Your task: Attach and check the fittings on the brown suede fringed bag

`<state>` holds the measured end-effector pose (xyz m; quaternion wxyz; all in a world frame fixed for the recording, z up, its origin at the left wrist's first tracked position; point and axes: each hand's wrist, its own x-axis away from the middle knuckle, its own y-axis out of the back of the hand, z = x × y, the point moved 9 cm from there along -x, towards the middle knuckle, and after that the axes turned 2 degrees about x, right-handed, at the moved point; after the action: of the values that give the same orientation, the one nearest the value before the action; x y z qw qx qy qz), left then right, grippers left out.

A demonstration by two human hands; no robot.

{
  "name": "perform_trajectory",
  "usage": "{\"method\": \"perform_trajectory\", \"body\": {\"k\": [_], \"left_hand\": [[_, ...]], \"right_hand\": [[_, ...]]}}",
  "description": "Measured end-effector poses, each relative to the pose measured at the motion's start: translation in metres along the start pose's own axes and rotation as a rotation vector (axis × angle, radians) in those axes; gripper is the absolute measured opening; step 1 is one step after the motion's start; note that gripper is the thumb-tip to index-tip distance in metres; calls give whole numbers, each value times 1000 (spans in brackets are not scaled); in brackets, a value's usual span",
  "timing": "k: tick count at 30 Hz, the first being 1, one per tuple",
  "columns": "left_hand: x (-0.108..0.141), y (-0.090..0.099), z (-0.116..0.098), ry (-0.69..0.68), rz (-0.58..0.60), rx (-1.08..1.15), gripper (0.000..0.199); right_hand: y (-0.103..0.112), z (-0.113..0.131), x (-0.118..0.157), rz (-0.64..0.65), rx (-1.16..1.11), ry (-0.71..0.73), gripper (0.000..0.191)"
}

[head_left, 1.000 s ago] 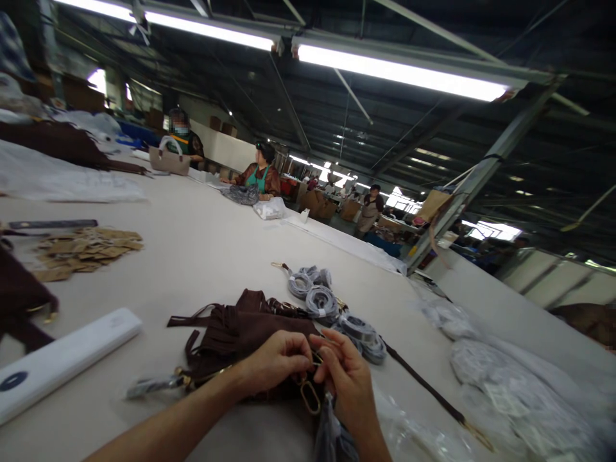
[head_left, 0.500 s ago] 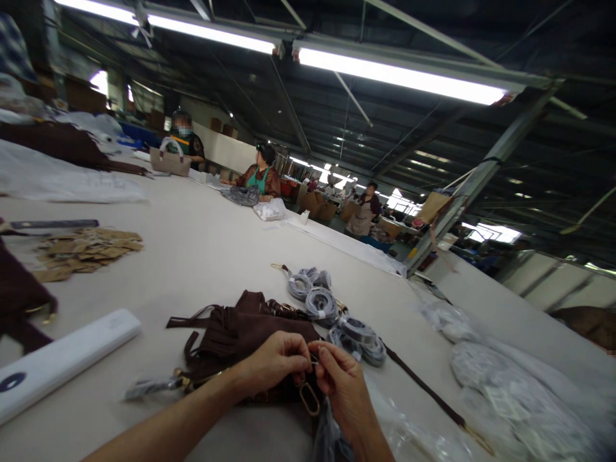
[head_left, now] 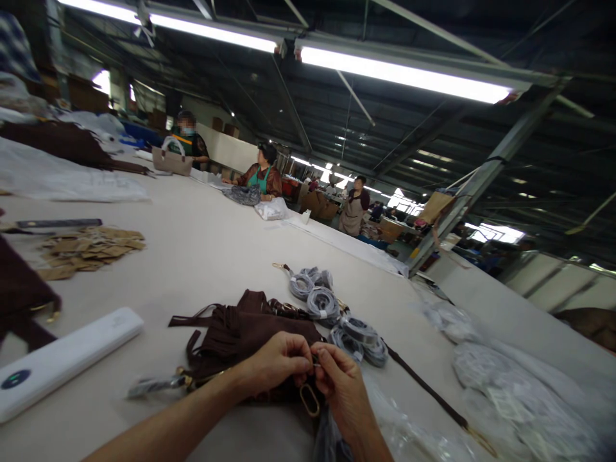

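Note:
My left hand (head_left: 276,362) and my right hand (head_left: 339,385) meet fingertip to fingertip over a dark brown fringed bag (head_left: 235,333) lying on the pale table (head_left: 192,244). Both pinch a small metal fitting between them, too small to make out. A gold oval clasp (head_left: 310,399) hangs just below the fingers. A brown strap (head_left: 423,388) runs off to the right from the bag. Several wrapped grey strap coils (head_left: 322,301) lie just beyond the bag.
A long white box (head_left: 62,359) lies at the left, with a pile of tan paper tags (head_left: 86,247) behind it. Clear plastic bags (head_left: 505,385) crowd the right side. Other people (head_left: 260,173) work at the far end of the table, near a beige handbag (head_left: 171,160).
My right hand's fingers have drawn in closer to the left hand's fingertips. A person in the background has walked a little to the left.

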<state>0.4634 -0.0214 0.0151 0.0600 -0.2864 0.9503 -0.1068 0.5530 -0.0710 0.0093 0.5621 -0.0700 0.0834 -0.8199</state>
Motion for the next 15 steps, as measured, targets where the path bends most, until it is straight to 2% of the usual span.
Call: {"method": "perform_trajectory", "body": {"k": [7,15], "left_hand": [[1,6,-9,-3,-116,-77,18],[0,11,-11,-56,-185,-100,20]], "right_hand": [[13,0,-3,-77,67,89,34],[15,-6,-6,-73,163,118,33]]}}
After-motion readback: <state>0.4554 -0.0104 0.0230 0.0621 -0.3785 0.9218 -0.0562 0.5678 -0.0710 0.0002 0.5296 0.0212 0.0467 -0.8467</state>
